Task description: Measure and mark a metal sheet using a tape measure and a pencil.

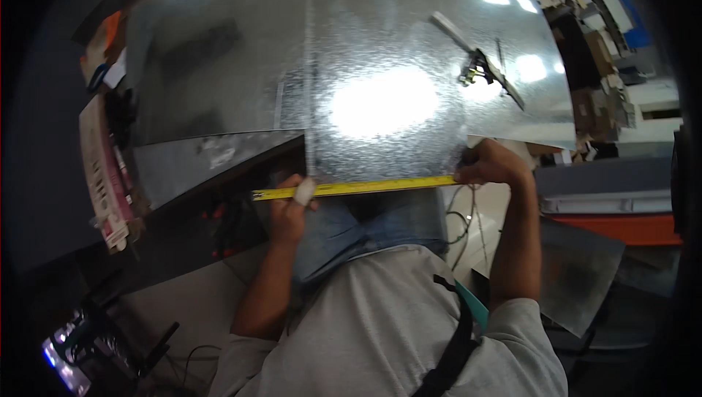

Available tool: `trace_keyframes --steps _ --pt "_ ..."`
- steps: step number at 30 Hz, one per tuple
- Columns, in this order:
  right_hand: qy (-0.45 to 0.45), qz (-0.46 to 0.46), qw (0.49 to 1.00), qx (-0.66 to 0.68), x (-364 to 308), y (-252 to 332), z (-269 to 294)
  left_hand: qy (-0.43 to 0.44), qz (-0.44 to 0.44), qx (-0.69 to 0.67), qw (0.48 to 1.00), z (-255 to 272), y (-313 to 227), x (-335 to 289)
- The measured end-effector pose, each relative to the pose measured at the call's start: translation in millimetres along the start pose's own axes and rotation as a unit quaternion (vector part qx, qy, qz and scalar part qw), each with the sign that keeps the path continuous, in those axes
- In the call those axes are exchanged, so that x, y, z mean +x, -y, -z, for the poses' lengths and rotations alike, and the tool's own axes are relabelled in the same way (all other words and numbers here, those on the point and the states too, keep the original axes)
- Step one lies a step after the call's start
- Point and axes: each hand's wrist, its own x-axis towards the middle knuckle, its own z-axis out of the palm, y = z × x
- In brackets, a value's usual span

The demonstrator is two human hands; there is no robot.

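Observation:
A yellow tape measure [384, 186] is stretched left to right along the near edge of a shiny sheet of metal [387, 156]. My left hand [291, 207] is closed on its blade near the left end, which sticks out past the fingers. White wrapping [305, 191] covers a digit of that hand. At the sheet's near right corner, my right hand [488, 165] pinches the tape's other end; whether a case is inside that hand is hidden. Farther off on the metal lies a combination square [479, 68], its ruler pointing away to the left.
Another grey metal sheet [212, 61] spreads to the left. A long carton [106, 170] and an orange item [112, 29] stand along the left side. To the right are an orange-red panel [614, 229] and a loose metal plate [578, 273]. Cables [461, 232] hang beside my legs.

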Motion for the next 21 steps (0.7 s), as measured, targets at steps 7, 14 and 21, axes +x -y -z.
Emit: trace_keyframes --steps 7,14,21 --pt "-0.013 0.035 0.999 -0.011 4 -14 -3 -0.027 0.000 -0.008 1.000 -1 2 2" --pt "-0.055 0.068 0.994 -0.059 -5 -16 -5 -0.065 -0.001 -0.061 0.996 -4 3 -1" --pt "-0.068 0.116 0.987 -0.092 -6 -23 -5 -0.112 0.009 -0.102 0.988 -11 0 -5"
